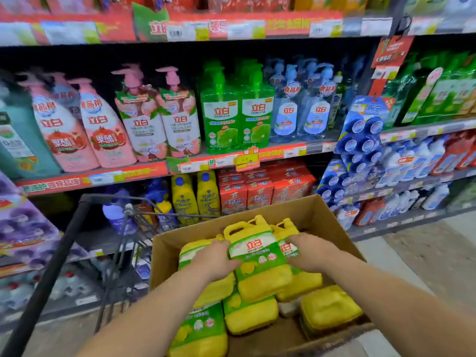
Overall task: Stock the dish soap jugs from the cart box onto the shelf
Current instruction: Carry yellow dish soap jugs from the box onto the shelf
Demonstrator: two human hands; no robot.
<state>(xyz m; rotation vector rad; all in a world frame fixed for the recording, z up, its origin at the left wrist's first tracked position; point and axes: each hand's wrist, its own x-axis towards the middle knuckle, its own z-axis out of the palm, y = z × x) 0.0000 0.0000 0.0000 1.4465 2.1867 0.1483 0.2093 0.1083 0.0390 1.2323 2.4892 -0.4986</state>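
Two hands clasp one yellow jug (pixel 260 261) by its sides, left hand (pixel 216 261) and right hand (pixel 310 253) with fingers (pixel 231 264) curled round its slick label, just above the other jugs (pixel 248 314) lying in the cardboard box (pixel 332 225). Smooth rounded plastic could slip from that sideways squeeze; the shelf (pixel 90 177) beyond looks tightly packed.

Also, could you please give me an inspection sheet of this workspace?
surface: open cardboard box in the cart
job's things: yellow dish soap jugs lying in the box; one raised jug among them
clutter: nothing seen
grips: left hand holds the raised jug's left side; right hand at its right side, hold unclear
cables: nothing seen
surroundings: shelf stocked with pump bottles
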